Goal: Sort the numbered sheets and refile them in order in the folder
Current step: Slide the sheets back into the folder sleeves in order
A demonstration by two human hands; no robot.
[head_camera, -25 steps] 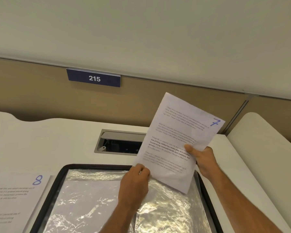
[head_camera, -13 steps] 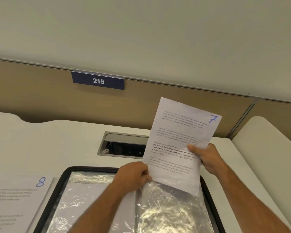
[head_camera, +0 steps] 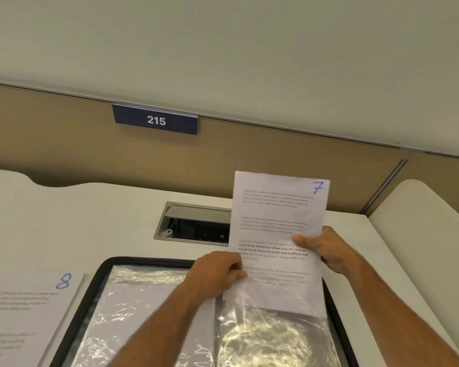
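Observation:
A printed sheet numbered 7 (head_camera: 276,221) stands nearly upright over the right half of the open black folder (head_camera: 101,271). Its bottom end sits inside the top of a clear plastic sleeve (head_camera: 273,337) on the folder's right page. My right hand (head_camera: 326,247) grips the sheet's right edge, thumb on the front. At the sheet's left edge, where the sleeve's mouth begins, my left hand (head_camera: 217,274) pinches it. Another sleeve with a sheet in it (head_camera: 143,313) covers the folder's left page. A sheet numbered 8 (head_camera: 24,313) lies flat on the desk to the left of the folder.
The white desk (head_camera: 77,221) has a recessed grey cable box (head_camera: 194,223) with its lid up, right behind the folder. A tan partition with a blue plate reading 215 (head_camera: 155,120) rises behind the desk. A white curved divider (head_camera: 419,221) stands on the right.
The sheet 7 has turned from a tilt to nearly upright and moved down, its bottom end now inside the right sleeve. Both hands came down with it.

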